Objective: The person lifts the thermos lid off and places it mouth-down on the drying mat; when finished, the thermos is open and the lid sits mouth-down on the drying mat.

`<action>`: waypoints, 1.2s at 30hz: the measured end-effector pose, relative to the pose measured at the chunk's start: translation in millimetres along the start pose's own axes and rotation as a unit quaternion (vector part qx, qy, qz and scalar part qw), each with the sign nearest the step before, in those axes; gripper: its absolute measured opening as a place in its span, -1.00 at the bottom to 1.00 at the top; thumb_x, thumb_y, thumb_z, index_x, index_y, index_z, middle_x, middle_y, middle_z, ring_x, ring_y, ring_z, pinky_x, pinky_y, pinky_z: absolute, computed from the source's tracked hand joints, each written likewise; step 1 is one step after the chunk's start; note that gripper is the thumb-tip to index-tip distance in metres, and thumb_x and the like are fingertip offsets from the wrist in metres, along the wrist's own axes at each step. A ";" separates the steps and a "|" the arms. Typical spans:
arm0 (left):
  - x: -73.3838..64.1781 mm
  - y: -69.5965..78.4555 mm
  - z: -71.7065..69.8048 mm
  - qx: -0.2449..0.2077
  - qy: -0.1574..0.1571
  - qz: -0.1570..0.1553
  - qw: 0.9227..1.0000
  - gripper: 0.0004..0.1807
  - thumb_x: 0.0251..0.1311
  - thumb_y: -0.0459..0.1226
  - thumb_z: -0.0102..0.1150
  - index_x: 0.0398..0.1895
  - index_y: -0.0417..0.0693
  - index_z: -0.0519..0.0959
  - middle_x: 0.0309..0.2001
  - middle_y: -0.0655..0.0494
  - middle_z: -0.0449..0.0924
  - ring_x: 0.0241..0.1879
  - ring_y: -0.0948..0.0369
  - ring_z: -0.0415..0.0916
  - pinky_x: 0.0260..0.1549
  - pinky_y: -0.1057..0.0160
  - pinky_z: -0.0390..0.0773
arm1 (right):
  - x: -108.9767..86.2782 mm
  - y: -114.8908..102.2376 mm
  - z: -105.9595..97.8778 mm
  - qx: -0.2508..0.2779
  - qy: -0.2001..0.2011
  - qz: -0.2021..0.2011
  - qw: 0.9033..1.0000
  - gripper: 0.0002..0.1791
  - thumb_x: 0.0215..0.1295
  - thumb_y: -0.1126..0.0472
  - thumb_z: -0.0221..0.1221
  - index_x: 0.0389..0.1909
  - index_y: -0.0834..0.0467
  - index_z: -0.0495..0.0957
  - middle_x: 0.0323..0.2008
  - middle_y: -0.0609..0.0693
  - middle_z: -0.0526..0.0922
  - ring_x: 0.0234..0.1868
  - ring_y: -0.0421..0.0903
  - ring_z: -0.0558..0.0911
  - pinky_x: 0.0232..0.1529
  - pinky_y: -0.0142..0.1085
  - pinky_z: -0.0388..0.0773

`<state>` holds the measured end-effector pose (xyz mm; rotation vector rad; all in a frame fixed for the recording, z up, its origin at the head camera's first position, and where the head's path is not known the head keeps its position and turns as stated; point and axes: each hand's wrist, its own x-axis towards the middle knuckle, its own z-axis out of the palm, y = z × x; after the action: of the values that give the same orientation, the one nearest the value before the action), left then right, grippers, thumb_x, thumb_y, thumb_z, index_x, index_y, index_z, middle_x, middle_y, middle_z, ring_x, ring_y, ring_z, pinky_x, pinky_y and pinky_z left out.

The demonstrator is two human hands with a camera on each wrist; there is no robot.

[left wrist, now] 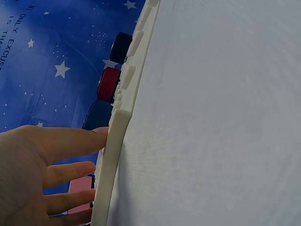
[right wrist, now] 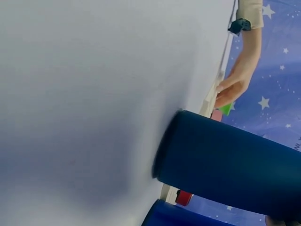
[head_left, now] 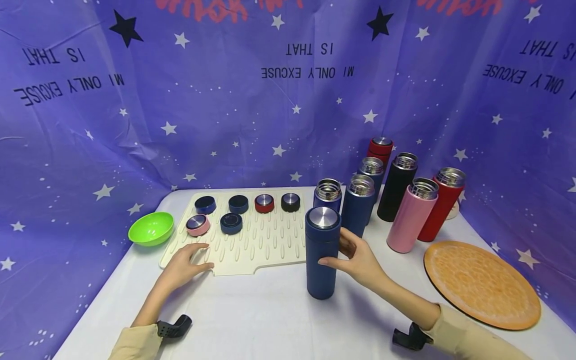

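Note:
My right hand (head_left: 360, 257) grips a dark blue thermos bottle (head_left: 322, 250) around its side, thumb in front. This bottle is upright with its steel-topped lid on; whether its base touches the table I cannot tell. In the right wrist view the same bottle (right wrist: 230, 165) fills the lower right, and most of the gripping hand is hidden. My left hand (head_left: 184, 265) is at the front left edge of a cream ribbed tray (head_left: 274, 245), holding nothing. The left wrist view has its thumb at the rim of the tray (left wrist: 115, 150), fingers spread and slightly bent.
On the tray stand several bottle lids, among them a pink one (head_left: 198, 226), a red one (head_left: 264, 203) and a black one (head_left: 290, 202). Lidless bottles, including a pink bottle (head_left: 411, 217), stand right of the tray. A green bowl (head_left: 151, 229) sits left, a round orange mat (head_left: 481, 285) right.

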<state>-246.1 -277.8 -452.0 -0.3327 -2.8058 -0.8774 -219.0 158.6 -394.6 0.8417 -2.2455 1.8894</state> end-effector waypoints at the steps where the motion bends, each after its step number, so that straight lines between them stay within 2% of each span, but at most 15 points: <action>1: -0.2 0.5 -0.6 0.001 0.000 0.001 1.000 -0.35 0.04 -0.17 0.42 0.14 -0.36 0.47 0.14 -0.38 0.45 0.19 -0.33 0.29 0.18 -0.28 0.26 | 1.4 0.1 1.4 -0.004 -0.001 -0.001 1.000 -0.22 0.00 0.35 0.44 0.29 0.19 0.36 0.08 0.08 0.61 0.13 -0.06 0.57 0.21 -0.28 0.43; 9: 1.3 8.9 -9.5 -0.011 0.004 0.025 1.000 -0.37 0.03 -0.16 0.43 0.13 -0.32 0.49 0.13 -0.36 0.46 0.13 -0.31 0.37 0.10 -0.26 0.35 | 12.0 -2.7 12.1 -0.040 0.025 0.010 0.999 -0.17 -0.06 0.25 0.49 0.29 0.17 0.38 0.10 0.05 0.60 0.15 -0.06 0.56 0.20 -0.24 0.44; 15: 3.8 25.5 -18.0 -0.025 0.003 0.048 0.999 -0.37 0.04 -0.15 0.43 0.16 -0.24 0.49 0.17 -0.26 0.47 0.20 -0.27 0.32 0.14 -0.27 0.31 | 19.4 -0.3 18.0 -0.046 0.034 0.013 0.998 -0.16 -0.07 0.22 0.50 0.30 0.20 0.37 0.11 0.07 0.59 0.14 -0.02 0.56 0.19 -0.19 0.46; 19: 5.1 43.2 -23.8 -0.021 0.000 0.064 0.998 -0.35 0.04 -0.09 0.43 0.19 -0.14 0.48 0.18 -0.18 0.48 0.20 -0.25 0.34 0.10 -0.29 0.34 | 23.8 1.0 21.6 -0.046 0.034 0.006 0.998 -0.18 -0.07 0.22 0.50 0.28 0.19 0.40 0.09 0.05 0.60 0.12 -0.03 0.58 0.17 -0.21 0.48; 23: 9.6 65.2 -27.0 -0.032 -0.001 0.101 0.994 -0.35 0.05 -0.06 0.42 0.22 -0.06 0.47 0.21 -0.08 0.47 0.23 -0.18 0.33 0.11 -0.28 0.35 | 27.2 -2.1 24.7 -0.047 0.037 0.008 0.998 -0.23 -0.06 0.29 0.49 0.26 0.16 0.44 0.08 0.03 0.61 0.10 -0.05 0.59 0.15 -0.25 0.49; 29: 17.5 101.7 -31.1 -0.055 -0.001 0.161 0.985 -0.33 0.05 -0.08 0.43 0.26 0.00 0.45 0.27 -0.03 0.41 0.29 -0.06 0.29 0.19 -0.20 0.32 | 25.1 -31.0 30.0 -0.095 0.032 -0.001 0.995 -0.23 -0.07 0.33 0.48 0.23 0.32 0.43 0.08 0.15 0.60 0.08 0.03 0.60 0.13 -0.21 0.52; 32: 19.8 118.8 -33.7 -0.071 -0.010 0.184 0.980 -0.31 0.05 -0.09 0.43 0.29 0.01 0.43 0.30 0.03 0.36 0.32 0.02 0.26 0.24 -0.12 0.31 | 23.2 -36.9 30.8 -0.136 0.033 -0.024 0.990 -0.21 -0.13 0.32 0.51 0.21 0.34 0.45 0.06 0.15 0.62 0.05 0.02 0.62 0.08 -0.20 0.56; 36: 21.8 137.9 -37.1 -0.086 -0.014 0.216 0.972 -0.28 0.06 -0.05 0.42 0.32 0.10 0.40 0.32 0.16 0.34 0.31 0.12 0.26 0.23 -0.02 0.35 | 22.7 -25.6 27.7 -0.178 0.042 -0.071 0.981 -0.16 -0.24 0.26 0.57 0.19 0.28 0.49 0.05 0.10 0.63 0.00 -0.02 0.65 0.01 -0.17 0.60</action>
<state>-226.4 -185.4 -342.6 -0.9443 -2.5289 -1.0098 -218.8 122.6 -369.2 0.8205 -2.3030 1.3764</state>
